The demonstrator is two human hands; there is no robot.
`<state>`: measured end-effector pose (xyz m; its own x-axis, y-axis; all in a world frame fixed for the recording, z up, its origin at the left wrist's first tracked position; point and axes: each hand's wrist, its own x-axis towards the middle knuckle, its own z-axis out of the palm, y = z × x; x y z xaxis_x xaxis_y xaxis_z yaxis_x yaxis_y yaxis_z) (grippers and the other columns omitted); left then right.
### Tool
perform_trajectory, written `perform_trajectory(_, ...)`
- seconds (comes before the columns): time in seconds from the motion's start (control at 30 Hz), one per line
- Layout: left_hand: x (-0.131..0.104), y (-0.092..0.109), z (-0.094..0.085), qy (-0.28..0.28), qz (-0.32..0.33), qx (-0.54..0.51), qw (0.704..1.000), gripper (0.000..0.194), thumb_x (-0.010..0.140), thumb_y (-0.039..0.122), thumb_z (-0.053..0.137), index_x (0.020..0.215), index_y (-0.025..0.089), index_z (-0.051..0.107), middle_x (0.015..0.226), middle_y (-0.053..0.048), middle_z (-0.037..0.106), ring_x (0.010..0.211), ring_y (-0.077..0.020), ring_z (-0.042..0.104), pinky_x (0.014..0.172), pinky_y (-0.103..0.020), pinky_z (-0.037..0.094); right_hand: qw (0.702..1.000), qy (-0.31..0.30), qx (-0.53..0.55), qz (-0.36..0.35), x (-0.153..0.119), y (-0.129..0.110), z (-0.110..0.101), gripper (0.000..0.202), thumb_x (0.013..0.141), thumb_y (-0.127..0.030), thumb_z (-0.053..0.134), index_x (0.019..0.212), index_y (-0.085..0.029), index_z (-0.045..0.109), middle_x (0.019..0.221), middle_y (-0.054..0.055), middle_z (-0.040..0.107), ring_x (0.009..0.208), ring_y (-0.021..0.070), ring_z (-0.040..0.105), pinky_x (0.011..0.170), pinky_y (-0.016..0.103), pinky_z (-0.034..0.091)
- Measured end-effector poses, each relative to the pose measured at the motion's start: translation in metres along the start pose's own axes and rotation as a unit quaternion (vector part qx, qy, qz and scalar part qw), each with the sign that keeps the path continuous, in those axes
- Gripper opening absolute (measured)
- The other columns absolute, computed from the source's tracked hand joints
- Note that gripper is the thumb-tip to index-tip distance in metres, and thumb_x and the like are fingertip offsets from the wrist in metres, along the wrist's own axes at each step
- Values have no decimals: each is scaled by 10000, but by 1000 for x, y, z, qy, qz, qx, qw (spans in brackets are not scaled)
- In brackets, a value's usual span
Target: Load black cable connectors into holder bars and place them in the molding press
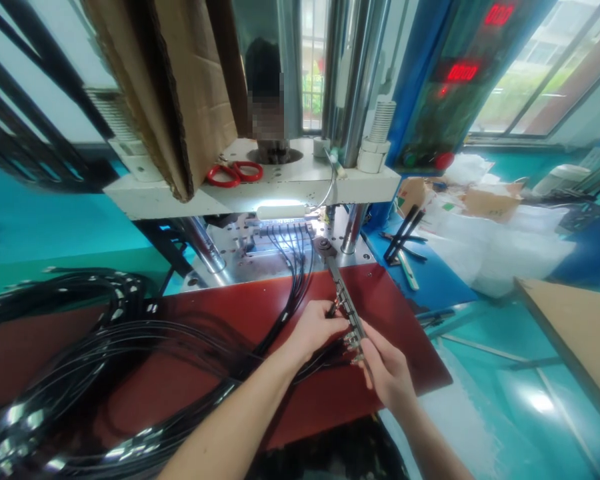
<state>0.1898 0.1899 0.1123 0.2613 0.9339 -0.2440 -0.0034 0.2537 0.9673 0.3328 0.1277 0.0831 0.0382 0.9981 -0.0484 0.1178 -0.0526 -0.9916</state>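
Black cables [300, 280] pinched in left hand [314, 331], right hand [387, 370] gripping metal connector strip [347, 303], red mat [260, 320]

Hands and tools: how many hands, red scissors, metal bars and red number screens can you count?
Hands: 2, left hand and right hand
Red-handled scissors: 1
Metal fixture bar: 1
Red number displays: 2, lower display and upper display
Total: 6

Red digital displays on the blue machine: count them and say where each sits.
2. One red digital display sits at the top edge of the blue machine panel, partly cut off; the other glows lower down. More may lie outside the frame.
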Motion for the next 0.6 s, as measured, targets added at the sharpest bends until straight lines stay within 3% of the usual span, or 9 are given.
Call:
perform_trajectory(0.13,0,-3,-2,17,45,6,999,203,604,282,630,606,146,478,577,40,486,529,-74,419,540,-205,341,1000,4,-1,0,1,0,3,515,791,-459,511,1213,-164,532,424,-55,481,312,77,374,315,201,342)
perform_trajectory(0.27,2,1,-4,67,68,0,995,196,733,357,508,695,178,437,541,75,397,474,-54,335,471,-177,275,997,31,71,10,-1,0,3,477,790,-434,536,1180,-161,549,551,-17,573,336,57,361,303,184,304)
perform_trajectory(0.5,3,6,-8,11,-29,-43,999,282,642,379,589,601,173,402,451,87,340,374,-28,231,382,-185,127,992,34,125,8,-1,2,-3,437,796,-416,548,1149,-159,560,469,-28,538,305,48,351,297,166,279)
perform_trajectory(0.6,3,3,-10,-17,-24,-62,998,311,633,389,608,567,166,401,460,71,396,365,-24,261,376,-185,136,991,18,128,13,-1,2,-3,438,788,-416,560,1145,-163,566,470,-25,542,306,45,350,294,161,283)
